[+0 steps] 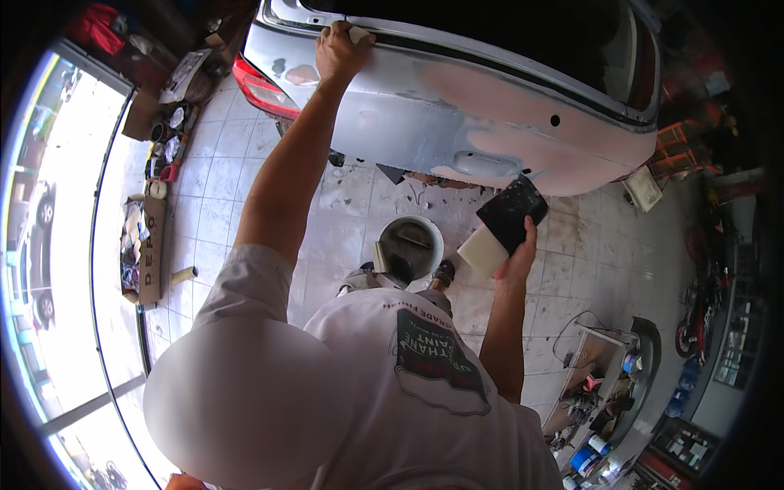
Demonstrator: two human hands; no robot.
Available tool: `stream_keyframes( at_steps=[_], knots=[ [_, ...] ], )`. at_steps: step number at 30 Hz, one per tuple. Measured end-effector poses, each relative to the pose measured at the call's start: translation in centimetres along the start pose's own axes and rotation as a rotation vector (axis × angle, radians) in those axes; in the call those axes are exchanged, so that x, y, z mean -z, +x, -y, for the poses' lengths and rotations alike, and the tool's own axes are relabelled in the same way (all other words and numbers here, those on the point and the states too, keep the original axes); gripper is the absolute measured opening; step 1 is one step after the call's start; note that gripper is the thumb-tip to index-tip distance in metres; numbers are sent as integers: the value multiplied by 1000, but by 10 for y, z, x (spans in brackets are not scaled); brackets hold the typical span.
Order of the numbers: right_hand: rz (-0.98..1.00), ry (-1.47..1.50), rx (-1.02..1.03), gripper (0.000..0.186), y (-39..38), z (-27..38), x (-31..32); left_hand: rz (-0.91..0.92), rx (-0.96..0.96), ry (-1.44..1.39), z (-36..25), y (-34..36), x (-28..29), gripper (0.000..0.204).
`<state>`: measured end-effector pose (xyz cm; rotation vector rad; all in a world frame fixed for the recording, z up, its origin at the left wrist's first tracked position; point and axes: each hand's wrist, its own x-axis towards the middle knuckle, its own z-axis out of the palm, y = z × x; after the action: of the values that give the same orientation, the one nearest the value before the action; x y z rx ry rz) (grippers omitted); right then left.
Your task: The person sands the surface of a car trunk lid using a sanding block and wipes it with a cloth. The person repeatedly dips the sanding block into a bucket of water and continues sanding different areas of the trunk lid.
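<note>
The rear of a silver-grey car [384, 106] stands in front of me, with pinkish patches across its tailgate. My left hand [341, 53] reaches to the ledge under the rear window, its fingers closed on a small whitish pad [358, 34] mostly covered by the hand. Lower and to the right, my right hand [518, 257] grips a black sheet [514, 208] that looks like sandpaper, together with a cream flat pad [483, 251]. Both are held below the tailgate, apart from the car as far as I can tell.
A round bucket [436, 237] with dark contents stands on the tiled floor by my feet, a cream piece [380, 257] at its rim. Cardboard boxes [150, 261] line the left side. A cluttered low shelf [584, 376] is at lower right, and an orange rack [682, 147] beyond the car.
</note>
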<state>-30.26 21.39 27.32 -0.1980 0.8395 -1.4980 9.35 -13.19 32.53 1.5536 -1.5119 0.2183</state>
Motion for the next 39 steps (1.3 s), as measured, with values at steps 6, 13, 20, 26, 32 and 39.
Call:
stream_keyframes(
  at_steps=[6,13,20,26,32,39],
  knots=[
    [-113,10,-37,53,10,83,83,-8,80,-29,8,1,3,61],
    [-140,-132,-178,55,63,124,137,-18,219,31,-10,-23,21,74],
    [53,-258,-307,38,71,106,68,-245,157,-13,-56,-141,22,51],
    [190,-560,-298,37,72,60,40,988,967,-1091,-222,-333,40,76],
    [279,-1603,311,65,58,13,22,903,1198,-1627,-229,-384,79,58],
    [52,-1649,180,73,42,11,54,951,1109,-1561,-199,-390,108,63]
  ],
)
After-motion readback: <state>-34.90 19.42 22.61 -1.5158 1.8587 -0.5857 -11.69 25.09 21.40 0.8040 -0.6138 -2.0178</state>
